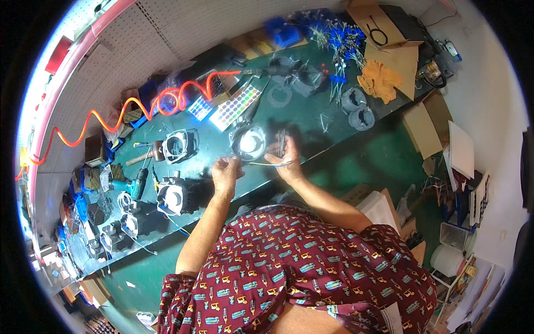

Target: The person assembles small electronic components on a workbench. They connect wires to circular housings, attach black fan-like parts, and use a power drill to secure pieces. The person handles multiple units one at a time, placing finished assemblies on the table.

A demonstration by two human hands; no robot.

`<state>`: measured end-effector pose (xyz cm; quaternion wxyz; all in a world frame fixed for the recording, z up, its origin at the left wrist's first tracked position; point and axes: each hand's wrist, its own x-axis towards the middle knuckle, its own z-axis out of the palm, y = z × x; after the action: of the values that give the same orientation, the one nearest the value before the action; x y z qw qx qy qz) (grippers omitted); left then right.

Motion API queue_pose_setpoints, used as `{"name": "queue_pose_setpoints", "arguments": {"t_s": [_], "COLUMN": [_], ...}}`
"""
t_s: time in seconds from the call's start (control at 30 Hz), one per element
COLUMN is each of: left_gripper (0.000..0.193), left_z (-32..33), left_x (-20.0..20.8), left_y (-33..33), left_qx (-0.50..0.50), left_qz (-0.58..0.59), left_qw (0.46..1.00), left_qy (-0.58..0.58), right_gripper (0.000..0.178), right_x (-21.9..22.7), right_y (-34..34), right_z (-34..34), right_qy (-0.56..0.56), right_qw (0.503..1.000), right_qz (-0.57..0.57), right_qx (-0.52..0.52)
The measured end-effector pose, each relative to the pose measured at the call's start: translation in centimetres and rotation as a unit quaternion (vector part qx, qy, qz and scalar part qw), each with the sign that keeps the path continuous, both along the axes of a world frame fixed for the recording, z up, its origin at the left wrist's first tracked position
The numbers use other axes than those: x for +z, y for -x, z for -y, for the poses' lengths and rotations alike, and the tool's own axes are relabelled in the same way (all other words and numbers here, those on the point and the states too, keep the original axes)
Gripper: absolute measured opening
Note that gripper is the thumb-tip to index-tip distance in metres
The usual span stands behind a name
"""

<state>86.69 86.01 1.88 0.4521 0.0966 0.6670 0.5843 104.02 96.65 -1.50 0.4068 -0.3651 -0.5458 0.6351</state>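
Note:
On the green bench in front of me sits a small motor housing (248, 142) with a bright round white centre. A thin bundle of yellow and pale wires (266, 163) runs along its near side. My left hand (225, 172) pinches at the left end of these wires, beside the housing. At the housing's right, my right hand (288, 160) is curled with the wires across its thumb side. Thin grey strips (282, 141) stand up by its fingertips; whether they are gripped I cannot tell.
More motor housings (175, 197) line the bench's left side, near a mallet (139, 157) and a cordless drill (138, 183). An orange coiled hose (133, 101) stretches above the bench. Sticker sheets (236, 107), grey rings (361, 118) and orange gloves (380, 80) lie farther back.

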Motion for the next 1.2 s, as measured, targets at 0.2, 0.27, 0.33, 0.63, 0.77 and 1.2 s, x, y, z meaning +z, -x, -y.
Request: {"name": "queue_pose_setpoints", "arguments": {"t_s": [0.2, 0.27, 0.33, 0.63, 0.77, 1.2], "left_gripper": [0.018, 0.019, 0.019, 0.021, 0.020, 0.019], "left_z": [-0.1, -0.2, -0.2, -0.2, -0.1, 0.5], "left_x": [-0.2, -0.4, -0.7, -0.2, -0.5, 0.1], "left_y": [-0.1, 0.0, 0.0, -0.2, -0.2, -0.1], "left_qx": [0.000, -0.006, -0.007, 0.001, 0.007, 0.035], "left_qz": [-0.046, -0.077, -0.094, -0.112, -0.102, -0.065], "left_qw": [0.999, 0.997, 0.995, 0.993, 0.995, 0.997], "left_qy": [0.004, 0.019, 0.014, 0.024, 0.014, 0.030], "right_gripper": [0.063, 0.061, 0.061, 0.059, 0.059, 0.043], "right_x": [1.3, 1.3, 1.2, 1.8, 1.2, -0.6], "right_y": [-0.1, -0.2, -0.2, -0.2, -0.1, -2.0], "right_z": [0.0, -0.1, -0.2, -0.2, -0.2, -2.3], "right_qy": [-0.020, -0.034, -0.035, -0.017, -0.047, -0.012], "right_qw": [0.998, 0.998, 0.997, 0.997, 0.995, 0.996], "right_qz": [0.051, 0.051, 0.063, 0.077, 0.082, 0.036], "right_qx": [0.004, 0.004, 0.007, 0.003, -0.003, -0.076]}}
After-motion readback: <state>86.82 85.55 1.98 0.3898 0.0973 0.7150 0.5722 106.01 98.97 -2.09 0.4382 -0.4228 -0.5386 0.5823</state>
